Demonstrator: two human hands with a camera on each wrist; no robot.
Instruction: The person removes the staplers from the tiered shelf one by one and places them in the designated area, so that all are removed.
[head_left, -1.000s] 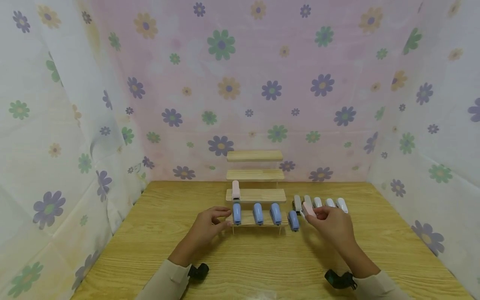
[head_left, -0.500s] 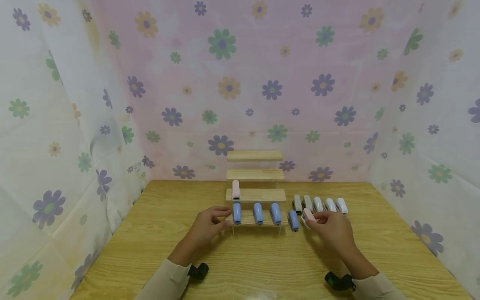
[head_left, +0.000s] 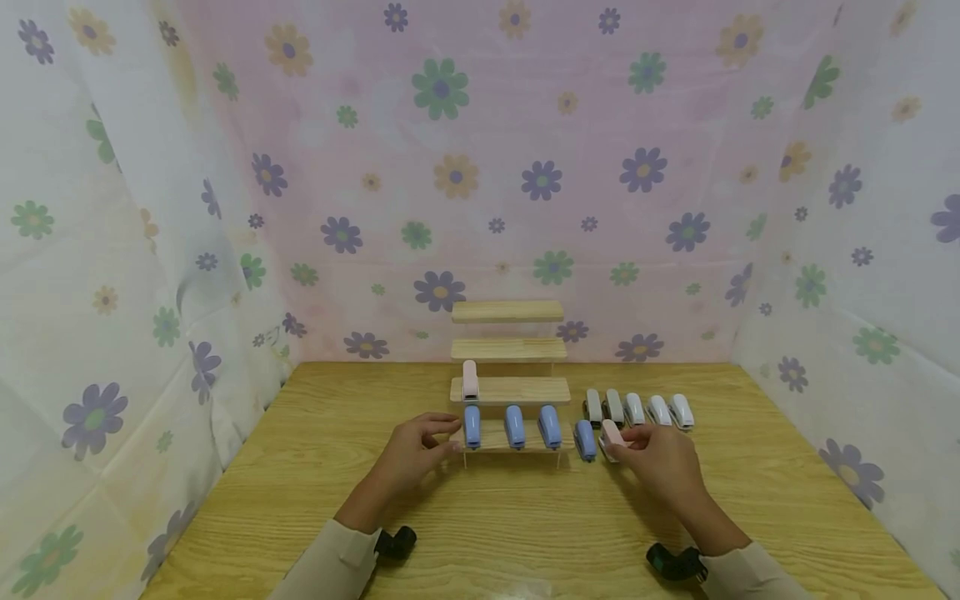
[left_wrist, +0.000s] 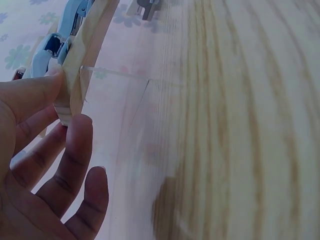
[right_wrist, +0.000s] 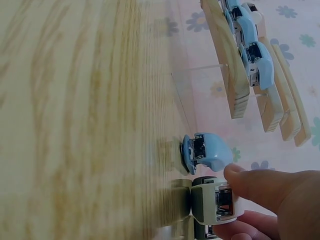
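My right hand (head_left: 666, 462) pinches a pink mini stapler (head_left: 611, 432) at the table surface, just right of a blue stapler (head_left: 585, 440). In the right wrist view, the thumb lies on one side of this pink stapler (right_wrist: 207, 204) and fingers on the other; its base is partly hidden. My left hand (head_left: 418, 450) holds the left end of the lowest board of a tiered wooden display rack (head_left: 495, 437), thumb in front and a finger behind. Three blue staplers (head_left: 513, 427) stand on that board. Another pink stapler (head_left: 470, 380) stands on the left of the second tier.
Behind the right hand, two grey staplers (head_left: 592, 407) and three white staplers (head_left: 658, 410) line up on the wood-grain table (head_left: 480, 533). The rack's upper two boards (head_left: 508, 312) carry nothing. Floral cloth (head_left: 495, 133) hangs behind and at both sides.
My right hand has lowered the pink stapler toward me, from in front of the grey staplers to the spot beside the blue stapler on the table. The left hand has stayed at the rack.
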